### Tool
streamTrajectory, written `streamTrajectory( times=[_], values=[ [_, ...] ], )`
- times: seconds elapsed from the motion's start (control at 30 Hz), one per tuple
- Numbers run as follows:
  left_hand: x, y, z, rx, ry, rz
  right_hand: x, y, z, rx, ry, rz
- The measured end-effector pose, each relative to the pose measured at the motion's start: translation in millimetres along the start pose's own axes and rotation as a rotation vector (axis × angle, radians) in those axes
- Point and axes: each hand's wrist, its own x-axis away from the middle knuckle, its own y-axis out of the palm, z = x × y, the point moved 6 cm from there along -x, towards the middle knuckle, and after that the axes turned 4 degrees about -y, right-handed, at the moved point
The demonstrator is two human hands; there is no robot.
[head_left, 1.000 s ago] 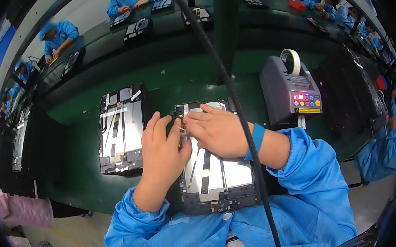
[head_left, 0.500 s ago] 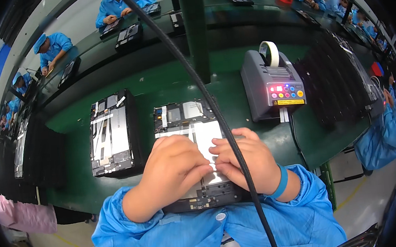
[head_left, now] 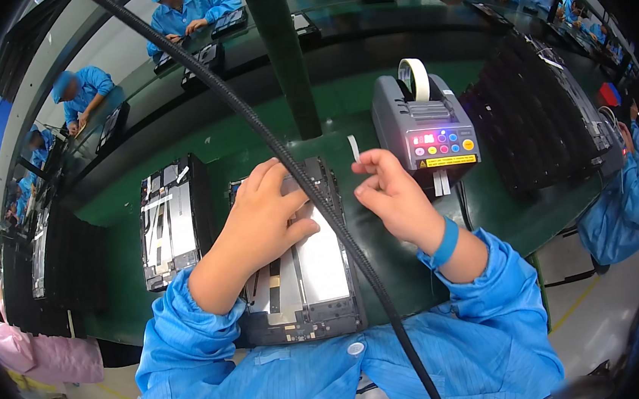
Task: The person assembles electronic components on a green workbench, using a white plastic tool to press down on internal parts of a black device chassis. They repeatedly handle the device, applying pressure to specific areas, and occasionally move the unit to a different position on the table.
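Note:
In front of me lies an open tablet-like device (head_left: 318, 268), with a silver battery panel, dark edges and small circuit parts. My left hand (head_left: 264, 212) rests on its upper half with fingers spread, covering part of the inside. To the right of the device, my right hand (head_left: 395, 197) is raised with thumb and fingers curled together. A short strip of white tape (head_left: 354, 148) stands up from its fingertips. Nearby, on the right, a grey tape dispenser (head_left: 423, 126) carries a roll of pale tape (head_left: 415, 79), and white tape (head_left: 441, 183) sticks out at its front.
A stack of similar opened devices (head_left: 170, 228) sits to the left, with another dark stack (head_left: 74, 259) beyond it. More black units (head_left: 529, 120) stand in a row at right. A black braided cable (head_left: 269, 139) crosses the view. Co-workers in blue sit across the green bench (head_left: 239, 149).
My hands, earlier pinched together over the middle of the device, have separated. The left moved up and spread open; the right moved up, off the device, with a tape strip at its fingertips.

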Motion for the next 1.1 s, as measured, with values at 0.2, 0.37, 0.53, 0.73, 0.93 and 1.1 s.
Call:
streamTrajectory(
  times=[0.2,0.37,0.53,0.73,0.93,1.1],
  values=[
    [2,5,-12,0.166,-0.026,0.034,-58,30,29,0.219,0.028,-0.042],
    [4,7,-19,0.115,-0.042,0.035,-64,32,33,0.123,0.060,-0.125],
    [3,11,-25,0.033,-0.052,0.059,-54,27,-13,0.402,-0.115,-0.132],
    [1,13,-33,0.183,-0.076,0.070,-61,46,-29,0.840,-0.189,-0.582],
    [-7,18,-45,0.303,-0.115,0.066,-74,55,-19,0.960,-0.222,-0.630],
    [-13,18,-47,0.302,-0.191,0.049,-75,55,-16,0.936,-0.220,-0.618]
  ],
)
